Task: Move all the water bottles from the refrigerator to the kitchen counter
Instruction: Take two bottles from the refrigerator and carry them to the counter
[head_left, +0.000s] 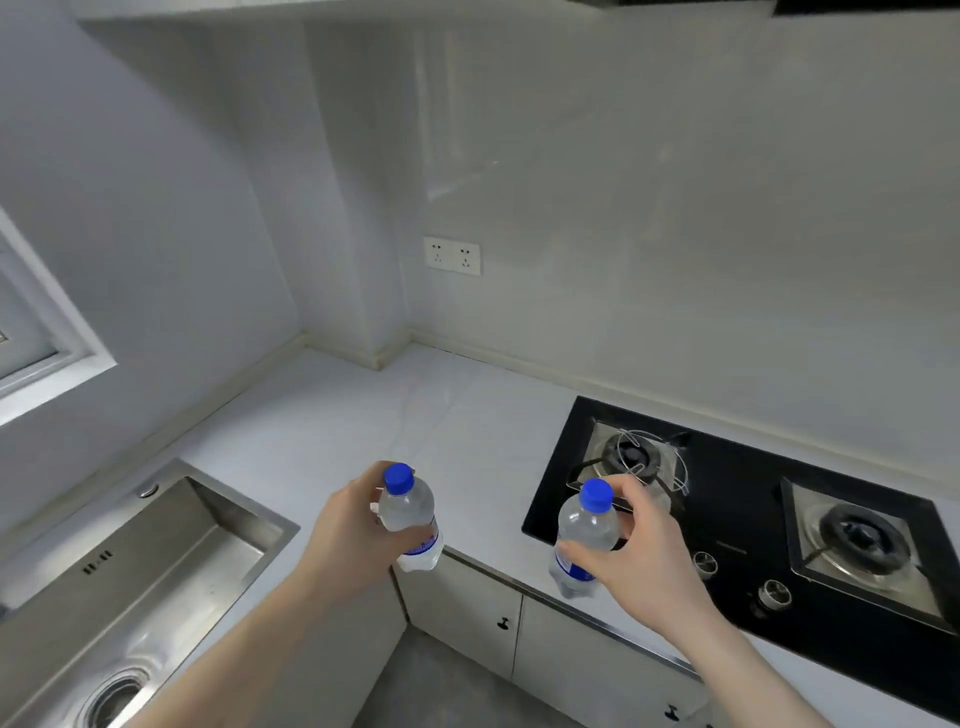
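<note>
A person stands at the corner of a pale kitchen counter (363, 415), a small water bottle in each hand, both held upright in the air above the counter's front edge. The left hand (348, 525) wraps its fingers round the shoulder and upper body of the left bottle (410, 514), the blue cap clear above the grip and the labelled base hanging free below. The right hand (644, 540) pinches the right bottle (584, 535) high on its clear shoulder, thumb in front and fingers curled behind, just in front of the black gas hob (753, 519). Neither bottle touches the counter yet; both hang close over the strip of worktop between the steel sink (156, 561) and the hob.

These look like thin, clear plastic bottles, full or nearly so and capped: light enough for one hand each, yet likely to dent under a hard squeeze. Coming from a refrigerator, they may be damp and slippery, though no moisture can be made out. The firmest hold seems to be where both hands already are, at the shoulder below the cap, where the plastic is stiffest. Their narrow bases suggest they could tip if set down at a slant, so a flat landing well clear of the hob's burners appears wise.
</note>
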